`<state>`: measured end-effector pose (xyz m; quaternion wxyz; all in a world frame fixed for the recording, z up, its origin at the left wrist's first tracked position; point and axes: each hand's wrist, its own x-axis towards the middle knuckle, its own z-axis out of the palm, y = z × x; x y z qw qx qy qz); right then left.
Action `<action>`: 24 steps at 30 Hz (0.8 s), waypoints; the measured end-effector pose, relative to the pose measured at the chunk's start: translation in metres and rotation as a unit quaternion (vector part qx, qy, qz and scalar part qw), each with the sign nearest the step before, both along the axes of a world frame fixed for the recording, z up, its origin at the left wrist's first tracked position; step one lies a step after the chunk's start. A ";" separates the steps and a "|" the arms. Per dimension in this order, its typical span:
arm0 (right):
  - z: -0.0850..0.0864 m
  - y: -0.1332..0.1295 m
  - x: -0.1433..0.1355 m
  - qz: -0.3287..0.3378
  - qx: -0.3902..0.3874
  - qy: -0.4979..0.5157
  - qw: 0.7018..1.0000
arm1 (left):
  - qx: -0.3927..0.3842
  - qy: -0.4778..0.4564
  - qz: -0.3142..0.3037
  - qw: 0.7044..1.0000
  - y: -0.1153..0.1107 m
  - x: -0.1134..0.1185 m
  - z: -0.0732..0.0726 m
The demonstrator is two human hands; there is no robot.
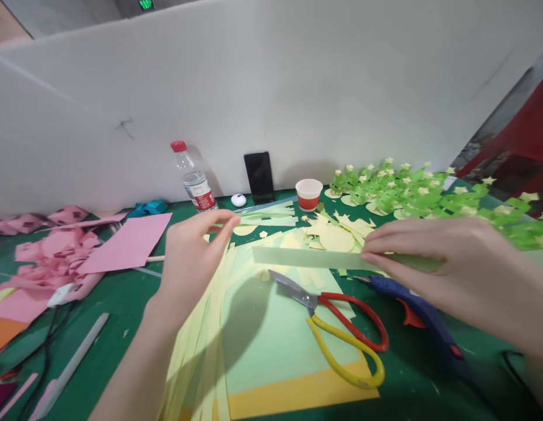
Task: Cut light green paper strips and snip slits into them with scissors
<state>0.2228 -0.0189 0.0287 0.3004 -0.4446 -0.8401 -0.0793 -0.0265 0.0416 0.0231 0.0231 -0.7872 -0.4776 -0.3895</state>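
In its fingers, the right hand pinched a flat pale-green paper strip over a pale-green paper sheet, seemingly for straightness; the left hand had narrow fingers, any hold unclear.

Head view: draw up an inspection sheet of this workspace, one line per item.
Surface: green tabletop, with small pale marks.
Work things: pale green strip held up; scissors lying on pale green sheets; blue glue gun to their right.
Clutter: pink paper pieces at left; pale yellow cutouts near the cup; bottle and phone at the back.
Hands: right hand pinches the strip; left hand is raised, cannot tell whether it holds anything.
Cables: black cable at lower left; dark cable at lower right.
Surroundings: white panel behind; lit green sign at top left.
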 end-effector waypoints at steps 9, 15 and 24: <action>-0.020 -0.008 -0.027 0.028 -0.108 0.001 0.994 | -0.064 -0.005 -0.282 0.957 -0.046 0.047 -0.021; -0.022 -0.007 -0.028 0.032 -0.084 0.005 0.996 | -0.082 0.008 -0.260 0.962 -0.042 0.047 -0.024; -0.026 -0.006 -0.032 0.009 -0.024 -0.004 1.000 | 0.179 0.134 -0.189 0.956 -0.045 0.050 -0.034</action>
